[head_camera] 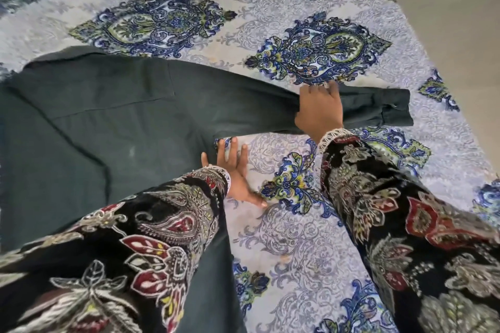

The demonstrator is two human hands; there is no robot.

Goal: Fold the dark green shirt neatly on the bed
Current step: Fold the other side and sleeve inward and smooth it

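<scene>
The dark green shirt (89, 116) lies spread flat on the patterned bedsheet (297, 238), filling the left side of the view. One long sleeve (243, 108) stretches out to the right and ends in a cuff (389, 108). My right hand (319, 108) lies across this sleeve just short of the cuff, its fingers curled over the far edge and its thumb hooked at the near edge. My left hand (232, 167) rests flat on the sheet by the armpit with fingers spread, the fingertips at the shirt's edge. My patterned sleeves hide the shirt's lower part.
The bed's right edge runs diagonally from the top middle to the right side, with beige floor (446, 8) beyond it. Blue and green floral sheet shows above the shirt and between my arms.
</scene>
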